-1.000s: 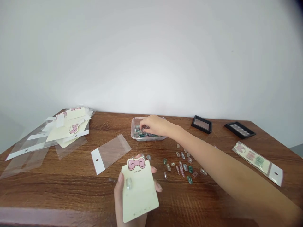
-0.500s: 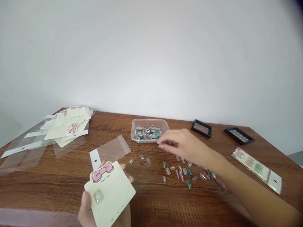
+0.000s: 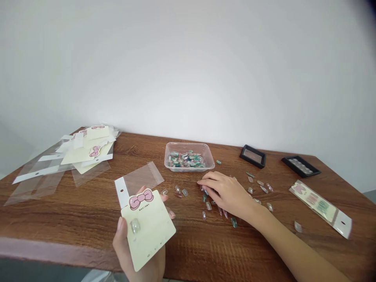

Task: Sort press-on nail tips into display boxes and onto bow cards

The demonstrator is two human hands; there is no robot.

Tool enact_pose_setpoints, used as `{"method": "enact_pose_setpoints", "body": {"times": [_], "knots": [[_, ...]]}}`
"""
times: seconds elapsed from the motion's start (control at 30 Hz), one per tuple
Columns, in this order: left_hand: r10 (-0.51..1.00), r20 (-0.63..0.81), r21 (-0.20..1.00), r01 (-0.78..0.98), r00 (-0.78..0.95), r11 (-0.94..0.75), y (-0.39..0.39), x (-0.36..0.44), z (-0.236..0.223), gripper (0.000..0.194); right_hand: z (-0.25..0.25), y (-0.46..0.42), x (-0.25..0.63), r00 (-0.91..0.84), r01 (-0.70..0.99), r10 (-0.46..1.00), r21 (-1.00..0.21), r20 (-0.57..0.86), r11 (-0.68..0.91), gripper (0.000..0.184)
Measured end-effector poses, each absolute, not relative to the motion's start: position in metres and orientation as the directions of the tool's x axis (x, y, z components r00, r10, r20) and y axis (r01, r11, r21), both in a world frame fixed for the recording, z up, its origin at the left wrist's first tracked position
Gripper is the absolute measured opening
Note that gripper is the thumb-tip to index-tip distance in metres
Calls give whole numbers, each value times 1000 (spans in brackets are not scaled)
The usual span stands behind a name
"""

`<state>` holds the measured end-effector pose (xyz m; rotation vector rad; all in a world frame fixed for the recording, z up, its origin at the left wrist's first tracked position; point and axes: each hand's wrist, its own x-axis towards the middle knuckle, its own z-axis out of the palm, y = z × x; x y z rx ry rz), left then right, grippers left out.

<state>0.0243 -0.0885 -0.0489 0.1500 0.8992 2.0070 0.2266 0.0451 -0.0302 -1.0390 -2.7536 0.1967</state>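
Note:
My left hand [image 3: 142,254] grips a cream backing card [image 3: 151,231] topped with a pink bow, thumb at its left edge and fingers behind. One pale press-on nail [image 3: 135,226] lies on the card near that thumb. Over the loose nails on the table is my right hand [image 3: 227,194], fingers stretched out and somewhat apart, their tips touching down among the nails. A green nail [image 3: 205,197] shows beside the fingertips; the palm hides others. Behind this hand stands a clear plastic tub [image 3: 189,169] holding many green, pink and clear nails.
Bow cards [image 3: 76,156] and clear bags [image 3: 51,186] are piled at the left. An open clear bag [image 3: 142,178] lies behind the held card. Two black frames [image 3: 253,156] and a packaged card with nails [image 3: 320,207] are at the right. A wall rises behind the table.
My right hand has come down from beside the tub onto the scattered nails, its fingers now stretched out. The view has shifted, and the held card appears farther right.

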Motion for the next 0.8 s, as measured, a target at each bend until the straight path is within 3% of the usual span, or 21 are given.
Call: {"method": "enact_pose_setpoints", "body": {"times": [0.3, 0.63, 0.8], "knots": [[789, -210, 658, -680, -577, -322, -90, 25, -50, 57, -36, 44, 235, -746, 595, 641, -252, 178, 763, 27], [790, -197, 692, -653, -581, -307, -89, 26, -46, 59, -27, 49, 244, -658, 535, 704, -493, 266, 686, 28], [797, -207, 705, -652, -567, -281, -89, 25, -46, 62, -24, 49, 245, -631, 584, 744, -495, 222, 643, 19]]}}
